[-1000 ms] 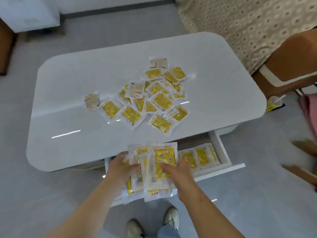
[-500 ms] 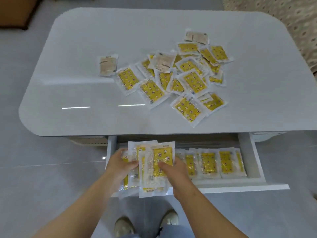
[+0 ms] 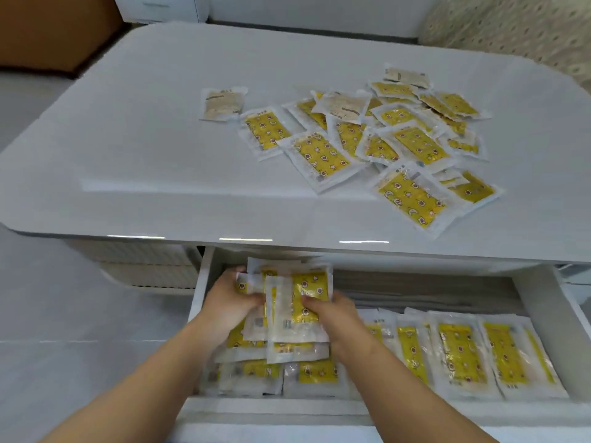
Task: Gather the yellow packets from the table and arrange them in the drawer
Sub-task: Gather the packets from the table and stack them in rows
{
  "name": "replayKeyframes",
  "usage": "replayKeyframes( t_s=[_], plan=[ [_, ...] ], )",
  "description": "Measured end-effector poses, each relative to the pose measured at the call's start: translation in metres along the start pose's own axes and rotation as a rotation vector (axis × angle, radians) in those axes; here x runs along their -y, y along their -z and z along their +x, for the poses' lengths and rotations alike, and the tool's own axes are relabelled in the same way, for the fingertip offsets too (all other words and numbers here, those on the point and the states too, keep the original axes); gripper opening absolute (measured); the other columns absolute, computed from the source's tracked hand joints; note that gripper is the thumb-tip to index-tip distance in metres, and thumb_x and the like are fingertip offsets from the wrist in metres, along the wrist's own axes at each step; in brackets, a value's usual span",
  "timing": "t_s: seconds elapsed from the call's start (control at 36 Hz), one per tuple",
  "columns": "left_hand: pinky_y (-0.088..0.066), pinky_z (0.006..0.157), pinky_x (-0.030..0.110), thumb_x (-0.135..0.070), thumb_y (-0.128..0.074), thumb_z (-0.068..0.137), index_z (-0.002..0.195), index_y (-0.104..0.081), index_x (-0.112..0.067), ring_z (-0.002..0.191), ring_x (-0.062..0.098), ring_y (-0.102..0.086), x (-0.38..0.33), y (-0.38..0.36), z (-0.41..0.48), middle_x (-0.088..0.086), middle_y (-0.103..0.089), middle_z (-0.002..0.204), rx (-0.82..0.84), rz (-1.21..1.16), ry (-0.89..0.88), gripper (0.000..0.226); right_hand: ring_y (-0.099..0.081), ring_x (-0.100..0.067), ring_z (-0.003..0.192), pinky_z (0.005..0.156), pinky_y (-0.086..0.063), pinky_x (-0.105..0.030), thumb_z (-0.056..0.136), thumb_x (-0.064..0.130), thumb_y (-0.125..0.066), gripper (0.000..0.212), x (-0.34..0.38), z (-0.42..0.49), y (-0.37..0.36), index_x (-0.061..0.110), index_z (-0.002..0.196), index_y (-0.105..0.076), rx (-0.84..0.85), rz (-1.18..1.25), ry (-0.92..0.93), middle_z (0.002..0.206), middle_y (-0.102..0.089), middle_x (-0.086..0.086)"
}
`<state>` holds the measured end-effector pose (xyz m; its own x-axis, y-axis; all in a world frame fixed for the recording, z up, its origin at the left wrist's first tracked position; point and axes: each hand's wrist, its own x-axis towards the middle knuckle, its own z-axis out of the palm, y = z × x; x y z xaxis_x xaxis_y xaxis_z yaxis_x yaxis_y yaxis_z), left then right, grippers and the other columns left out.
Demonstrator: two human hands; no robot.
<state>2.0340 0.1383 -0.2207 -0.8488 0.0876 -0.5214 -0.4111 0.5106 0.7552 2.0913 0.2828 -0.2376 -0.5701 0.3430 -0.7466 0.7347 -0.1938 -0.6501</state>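
Stack of packets [image 3: 295, 306] lowered into drawer [image 3: 540, 302] | left hand [image 3: 228, 300], right hand [image 3: 334, 316] both gripping it

Glossy white table [image 3: 144, 148] I was working at had a loose pile of yellow packets [image 3: 377, 145] right of center.

Loose packets [image 3: 377, 145] on bench [image 3: 160, 155], far right; open drawer [image 3: 543, 314] below near edge, packet row [image 3: 463, 353] inside right, stack [image 3: 287, 314] inside left.

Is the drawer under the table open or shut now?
Open. The drawer is pulled out from under the table, with rows of yellow packets visible inside.
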Motion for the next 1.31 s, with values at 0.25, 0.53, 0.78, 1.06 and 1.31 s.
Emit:
replayKeyframes(
  t_s=[0.25,0.53,0.78,1.06,1.31],
  plan=[
    [-0.042,0.076,0.026,-0.009,-0.075,0.075,0.116,-0.05,-0.018,0.094,0.02,-0.052,0.0,0.003,0.022,0.0,-0.054,0.102,-0.003,0.061,-0.131,0.049,-0.06,-0.033,0.107,0.097,-0.048,-0.048,0.081,0.016,-0.072,0.045,0.01,0.018,-0.005,0.004,0.121,-0.055,0.022,-0.034,0.095,0.117,-0.064,-0.016],
    [-0.048,0.074,0.025,-0.001,-0.051,0.089,0.144,-0.023,-0.027,0.099,0.025,-0.059,0.017,0.002,0.029,0.009,-0.052,0.126,-0.039,0.432,-0.301,0.068,-0.063,-0.03,0.103,0.092,-0.05,-0.038,0.085,0.013,-0.069,0.033,0.006,0.022,-0.021,0.004,0.116,-0.061,-0.001,-0.121,0.07,0.112,-0.066,-0.014],
    [-0.04,0.095,0.023,0.005,-0.05,0.087,0.129,-0.051,-0.024,0.126,0.024,-0.041,0.018,0.001,0.033,0.007,-0.037,0.141,-0.023,0.575,-0.286,0.051,-0.062,-0.029,0.103,0.089,-0.05,-0.034,0.085,0.013,-0.068,0.03,0.008,0.022,-0.02,0.006,0.112,-0.06,-0.003,-0.141,0.097,0.112,-0.066,-0.014],
    [-0.046,0.092,0.027,0.0,-0.065,0.079,0.141,-0.034,-0.03,0.12,0.023,-0.048,0.009,0.018,0.03,0.007,-0.041,0.138,0.211,0.494,-0.217,0.075,-0.065,-0.024,0.086,0.079,-0.053,-0.033,0.083,0.013,-0.07,0.022,0.013,0.012,0.002,0.009,0.103,-0.062,0.13,-0.302,0.136,0.098,-0.068,-0.01],
    [-0.031,0.105,0.024,-0.01,-0.062,0.086,0.147,-0.026,-0.02,0.136,0.02,-0.035,0.007,0.011,0.021,0.004,-0.035,0.149,0.275,0.77,-0.271,0.071,-0.064,-0.018,0.078,0.068,-0.055,-0.029,0.083,0.013,-0.071,0.022,0.013,0.007,0.003,0.011,0.101,-0.059,0.184,-0.398,0.14,0.095,-0.065,-0.006]
  ],
)
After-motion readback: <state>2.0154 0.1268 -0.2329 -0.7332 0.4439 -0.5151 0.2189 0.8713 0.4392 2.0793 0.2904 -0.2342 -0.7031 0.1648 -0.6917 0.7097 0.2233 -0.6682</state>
